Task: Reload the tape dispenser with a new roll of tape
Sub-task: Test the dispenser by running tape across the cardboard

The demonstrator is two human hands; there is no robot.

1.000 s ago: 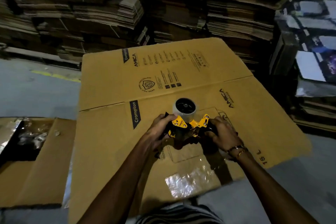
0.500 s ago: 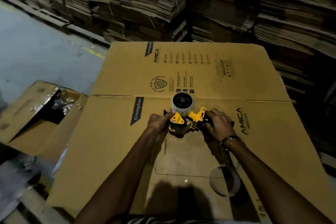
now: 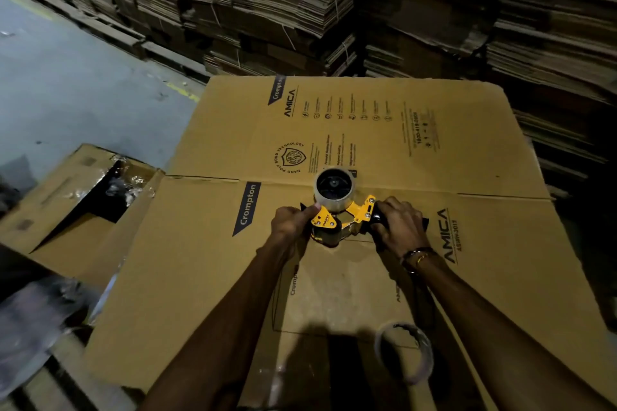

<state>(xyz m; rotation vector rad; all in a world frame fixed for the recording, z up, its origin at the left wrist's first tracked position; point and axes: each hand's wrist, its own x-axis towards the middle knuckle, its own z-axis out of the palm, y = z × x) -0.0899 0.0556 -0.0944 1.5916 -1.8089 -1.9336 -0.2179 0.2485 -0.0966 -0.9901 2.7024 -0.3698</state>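
A yellow and black tape dispenser [image 3: 347, 217] stands on a flattened cardboard box [image 3: 417, 150]. A clear tape roll [image 3: 334, 190] sits on its black hub at the far side. My left hand [image 3: 292, 222] grips the dispenser's front end, with the thumb against the yellow side plate. My right hand [image 3: 397, 225] is curled round the black handle. An empty cardboard tape core [image 3: 405, 355] lies on the box near me, at the lower right.
An open carton [image 3: 60, 210] with plastic wrap inside stands on the left. Tall stacks of flattened cardboard [image 3: 300, 10] fill the back and right. Grey concrete floor [image 3: 66, 93] shows at the upper left.
The view has swung left and tilted down, bringing the empty core into sight. Both hands keep their hold on the dispenser, which stays on the box.
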